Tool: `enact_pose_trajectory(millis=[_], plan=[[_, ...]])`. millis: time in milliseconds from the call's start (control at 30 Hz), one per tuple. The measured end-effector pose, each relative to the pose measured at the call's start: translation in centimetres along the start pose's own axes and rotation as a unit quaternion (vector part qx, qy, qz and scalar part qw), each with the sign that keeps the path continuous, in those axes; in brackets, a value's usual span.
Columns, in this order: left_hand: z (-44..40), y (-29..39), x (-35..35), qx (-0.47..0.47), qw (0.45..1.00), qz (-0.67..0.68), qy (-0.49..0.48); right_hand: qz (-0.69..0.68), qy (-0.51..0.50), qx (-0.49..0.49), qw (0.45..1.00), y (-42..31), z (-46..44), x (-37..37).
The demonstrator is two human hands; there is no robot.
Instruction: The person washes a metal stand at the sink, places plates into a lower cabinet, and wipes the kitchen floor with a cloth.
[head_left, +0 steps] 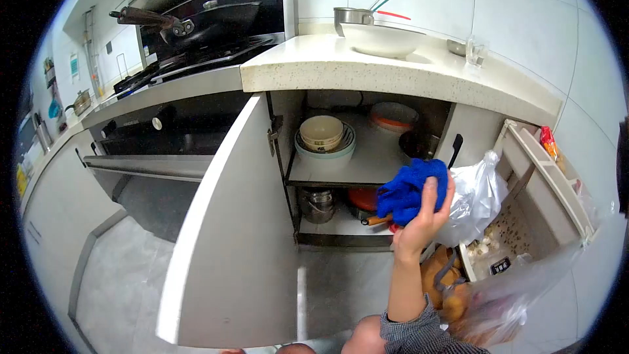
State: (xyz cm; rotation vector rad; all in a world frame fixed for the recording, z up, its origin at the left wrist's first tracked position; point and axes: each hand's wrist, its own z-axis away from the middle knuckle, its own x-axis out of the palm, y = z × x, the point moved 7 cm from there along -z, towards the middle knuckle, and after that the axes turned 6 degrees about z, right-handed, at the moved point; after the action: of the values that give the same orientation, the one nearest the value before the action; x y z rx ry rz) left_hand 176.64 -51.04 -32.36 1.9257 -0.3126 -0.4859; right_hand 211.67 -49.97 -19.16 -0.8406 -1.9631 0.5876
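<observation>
My right hand (422, 223) is raised in front of the open cupboard, closed around a bunched blue cloth (414, 190). The cloth hides part of the shelf edge behind it. On the upper shelf (367, 174) stand stacked cream bowls (321, 132) inside a larger pale bowl (325, 159). Farther back are a red-and-clear round dish (394, 117) and a dark pot (418, 145). Metal containers (318, 204) and a red pan (362, 198) are on the lower shelf. My left hand is out of view.
The white cupboard door (229, 242) swings out toward me on the left. A white plastic bag (477, 187) hangs right of my hand, beside a beige rack (547, 177). Bags of produce (452, 288) sit below. A large white bowl (383, 40) stands on the counter.
</observation>
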Motion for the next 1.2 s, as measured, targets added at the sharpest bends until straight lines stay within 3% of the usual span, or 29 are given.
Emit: enact_pose_trajectory(millis=[33,167,233,300,333,367,400,467,533,600,633,667,700,767,833,900,967,1033,1067,1100,1133,1167,1200], plan=[[-0.2,1.1,0.2,0.035,0.995,-0.093,-0.007,-0.014,0.002,0.001,1.0,-1.2,0.1,-0.3],[-2.2,4.2,3.4,0.164,0.974,-0.148,-0.048,-0.107,0.104,-0.054,0.987,-5.7,-0.7,-3.1],[-3.6,5.6,5.4,0.231,0.956,-0.173,-0.056,-0.082,0.128,-0.115,0.982,-8.8,-1.2,-4.9],[-4.9,5.4,8.0,0.297,0.921,-0.249,-0.047,-0.103,0.174,-0.159,0.966,-10.3,-1.2,-7.7],[-6.3,7.0,9.2,0.325,0.918,-0.225,0.027,-0.118,0.195,-0.158,0.961,-10.9,-0.9,-9.1],[-6.9,6.7,11.7,0.322,0.907,-0.272,-0.001,-0.133,0.215,-0.157,0.955,-11.5,-0.6,-10.2],[-7.8,7.6,13.9,0.319,0.894,-0.314,-0.01,-0.022,0.264,-0.254,0.93,-13.2,0.3,-11.3],[-10.1,7.9,17.5,0.331,0.885,-0.326,-0.03,0.115,0.317,-0.348,0.875,-16.3,2.0,-11.4],[-11.2,8.5,18.6,0.344,0.881,-0.322,-0.039,0.125,0.304,-0.363,0.872,-17.6,2.0,-10.3],[-11.0,8.9,19.5,0.404,0.855,-0.315,-0.083,-0.01,0.236,-0.322,0.917,-17.3,0.1,-8.7],[-11.1,8.2,19.3,0.405,0.856,-0.311,-0.087,-0.125,0.135,-0.261,0.948,-16.6,-1.8,-7.3],[-11.2,7.2,18.9,0.402,0.867,-0.272,-0.112,-0.03,0.155,-0.312,0.937,-17.4,-2.2,-5.3],[-11.3,6.4,18.2,0.398,0.876,-0.234,-0.135,0.064,0.173,-0.358,0.915,-18.0,-2.8,-2.9],[-11.6,5.3,15.6,0.36,0.906,-0.164,-0.153,0.083,0.075,-0.322,0.94,-16.2,-6.7,0.6],[-11.1,1.4,13.0,0.331,0.923,-0.124,-0.151,0.237,0.127,-0.369,0.89,-15.5,-9.4,3.9],[-10.1,-3.9,10.3,0.262,0.944,-0.143,-0.141,0.284,0.127,-0.416,0.854,-13.1,-14.1,6.1],[-8.0,-9.9,7.4,0.173,0.967,-0.15,-0.115,0.403,0.106,-0.374,0.828,-9.7,-19.5,7.6],[-4.2,-17.8,5.1,-0.002,0.98,-0.128,-0.151,0.651,-0.118,-0.23,0.714,-5.5,-23.8,10.1],[-2.0,-21.4,4.4,-0.123,0.969,-0.131,-0.172,0.691,-0.203,-0.194,0.666,-4.4,-24.4,10.4],[0.0,-24.6,3.6,-0.146,0.967,-0.132,-0.159,0.718,-0.281,-0.166,0.615,-3.6,-25.2,11.4],[3.4,-28.9,2.7,-0.241,0.96,-0.072,-0.121,0.685,-0.314,-0.121,0.647,-3.4,-25.6,11.4],[5.5,-31.3,2.6,-0.175,0.941,-0.234,-0.172,0.651,-0.336,-0.076,0.676,-3.4,-26.4,10.8],[7.6,-33.8,2.5,-0.1,0.892,-0.391,-0.203,0.66,-0.359,-0.082,0.655,-3.1,-28.2,10.5]])
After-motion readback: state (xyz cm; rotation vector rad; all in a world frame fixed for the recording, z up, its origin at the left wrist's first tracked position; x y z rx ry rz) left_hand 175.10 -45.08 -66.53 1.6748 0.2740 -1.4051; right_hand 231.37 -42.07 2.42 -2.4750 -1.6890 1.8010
